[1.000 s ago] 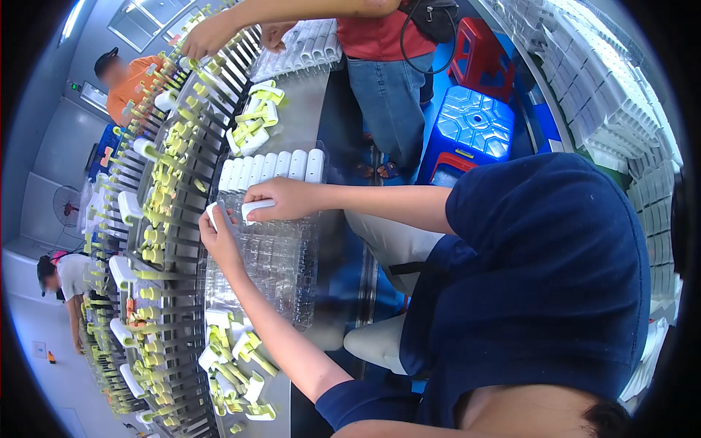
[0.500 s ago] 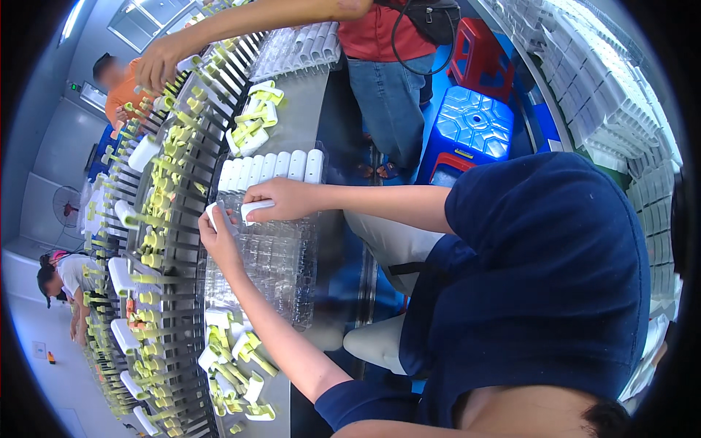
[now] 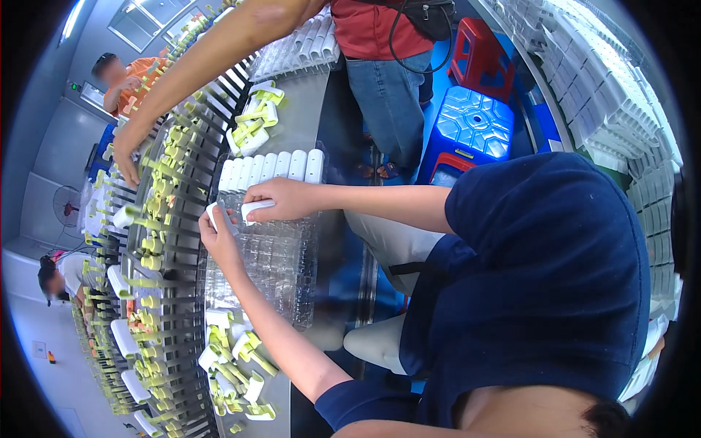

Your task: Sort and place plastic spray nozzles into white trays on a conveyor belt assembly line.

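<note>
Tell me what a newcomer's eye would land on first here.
Probably the shiny blue stool at upper right, with a red stool just behind it. Next would likely come the long, curving band of yellow-green parts down the left side. At the centre, the left hand and right hand each hold a white piece above clear plastic trays.

On our smooth grey metal desk (image 3: 307,109) we see clear, moulded plastic trays (image 3: 269,274) lying between a loose heap of white and lime-green plastic pieces (image 3: 255,388) and a smaller, similar heap (image 3: 254,139), with another clear plastic tray (image 3: 292,71) beyond.
</note>
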A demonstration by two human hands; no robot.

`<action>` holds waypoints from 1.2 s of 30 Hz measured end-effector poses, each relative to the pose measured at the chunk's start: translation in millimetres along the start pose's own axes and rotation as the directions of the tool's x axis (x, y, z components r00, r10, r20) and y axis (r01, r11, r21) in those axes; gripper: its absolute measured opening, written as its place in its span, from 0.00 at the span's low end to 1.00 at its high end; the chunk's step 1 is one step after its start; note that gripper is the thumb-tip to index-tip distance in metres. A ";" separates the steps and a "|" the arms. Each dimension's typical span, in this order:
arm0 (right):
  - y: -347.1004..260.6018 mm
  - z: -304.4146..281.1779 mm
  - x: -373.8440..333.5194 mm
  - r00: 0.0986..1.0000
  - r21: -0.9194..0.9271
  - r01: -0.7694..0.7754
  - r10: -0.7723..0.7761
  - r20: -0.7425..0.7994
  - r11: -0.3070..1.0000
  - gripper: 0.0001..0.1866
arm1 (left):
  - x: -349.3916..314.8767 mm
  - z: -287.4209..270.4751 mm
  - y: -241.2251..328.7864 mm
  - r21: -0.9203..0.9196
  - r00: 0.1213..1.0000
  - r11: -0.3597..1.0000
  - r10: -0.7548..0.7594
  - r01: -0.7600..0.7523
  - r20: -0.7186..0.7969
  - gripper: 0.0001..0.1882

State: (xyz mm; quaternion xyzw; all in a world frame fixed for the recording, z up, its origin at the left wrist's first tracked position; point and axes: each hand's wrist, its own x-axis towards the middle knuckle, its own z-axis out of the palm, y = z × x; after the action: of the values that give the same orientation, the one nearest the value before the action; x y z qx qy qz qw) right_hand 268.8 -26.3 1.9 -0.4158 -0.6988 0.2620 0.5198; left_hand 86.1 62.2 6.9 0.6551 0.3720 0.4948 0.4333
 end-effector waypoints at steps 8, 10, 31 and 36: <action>-2.1 1.0 0.4 0.999 0.035 -0.031 0.029 0.033 0.999 0.22 | -0.3 -3.8 -0.4 0.031 1.000 0.999 -0.006 0.006 -0.008 0.16; -3.4 3.9 0.9 0.999 0.039 -0.021 0.020 0.035 0.999 0.22 | -2.8 -6.5 0.7 0.016 1.000 1.000 -0.003 0.003 -0.012 0.17; -1.7 7.3 2.8 1.000 0.038 0.015 -0.015 -0.012 0.999 0.23 | -3.6 -9.0 7.6 -0.029 0.992 0.994 0.099 -0.101 -0.075 0.15; 5.5 -2.9 -1.2 1.000 0.046 0.004 -0.003 -0.022 0.999 0.23 | -36.1 -52.9 120.3 0.368 0.886 0.909 0.326 -0.197 -0.330 0.16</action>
State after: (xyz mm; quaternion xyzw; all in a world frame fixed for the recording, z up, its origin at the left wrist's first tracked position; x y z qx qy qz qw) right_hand 273.4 -24.7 -2.2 -0.4051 -0.6876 0.2725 0.5374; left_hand 33.4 -2.1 114.8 0.6519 0.4329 0.5999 0.1664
